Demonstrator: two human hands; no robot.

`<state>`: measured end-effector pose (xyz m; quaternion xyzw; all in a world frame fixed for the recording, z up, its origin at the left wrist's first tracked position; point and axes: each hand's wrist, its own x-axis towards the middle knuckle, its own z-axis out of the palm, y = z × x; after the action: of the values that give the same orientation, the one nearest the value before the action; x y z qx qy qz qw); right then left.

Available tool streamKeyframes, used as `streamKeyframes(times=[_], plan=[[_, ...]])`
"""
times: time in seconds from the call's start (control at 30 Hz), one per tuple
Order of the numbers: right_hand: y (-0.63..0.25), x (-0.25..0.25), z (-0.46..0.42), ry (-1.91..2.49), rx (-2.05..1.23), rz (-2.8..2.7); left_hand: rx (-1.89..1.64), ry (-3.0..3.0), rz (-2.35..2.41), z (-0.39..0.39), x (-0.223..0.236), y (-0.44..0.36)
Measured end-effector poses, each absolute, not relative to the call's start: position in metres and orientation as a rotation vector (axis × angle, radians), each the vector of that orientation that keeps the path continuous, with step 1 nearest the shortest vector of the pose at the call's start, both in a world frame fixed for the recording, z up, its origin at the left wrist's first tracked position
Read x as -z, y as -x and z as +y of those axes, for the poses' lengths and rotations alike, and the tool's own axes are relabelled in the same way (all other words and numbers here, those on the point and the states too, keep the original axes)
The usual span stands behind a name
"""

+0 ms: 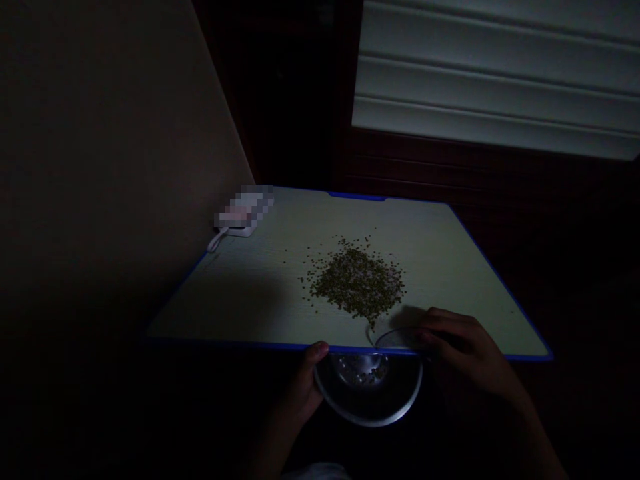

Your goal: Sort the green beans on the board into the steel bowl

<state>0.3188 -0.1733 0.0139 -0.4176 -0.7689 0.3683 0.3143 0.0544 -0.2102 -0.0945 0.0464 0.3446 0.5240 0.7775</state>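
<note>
Left fingers [317, 350]: cupping the left side of a round, silvery metal bowl [371, 421], thumb against the pale, blue-edged worktop [430, 267].
Right fingers [447, 324]: pinching a thin, clear, curved piece [400, 339].
Small greenish-brown grains [360, 283]: beyond both sets of fingers; probably light, easily scattered.
Bowl grip: likely stiff, slippery; best by rim.

A room in a home seems to be shown, though the kind of room cannot be told in the dim light. This is suggested by the plain wall [125, 140] at the left, the dark reddish woodwork [425, 160] and the pale, ridged panel [490, 73]. Small seeds [360, 280] are spread on a blue-edged tabletop [450, 280], with a household-style metal bowl [370, 421] at its near edge.
</note>
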Motion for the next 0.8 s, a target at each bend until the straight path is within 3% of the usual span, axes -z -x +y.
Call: streamKeyframes(times=[0.8], plan=[[-0.3223,-0.0062,-0.1673,1.14,-0.845,-2.055,-1.15,-0.102,0.746,-0.2105,0.0914,-0.0554]])
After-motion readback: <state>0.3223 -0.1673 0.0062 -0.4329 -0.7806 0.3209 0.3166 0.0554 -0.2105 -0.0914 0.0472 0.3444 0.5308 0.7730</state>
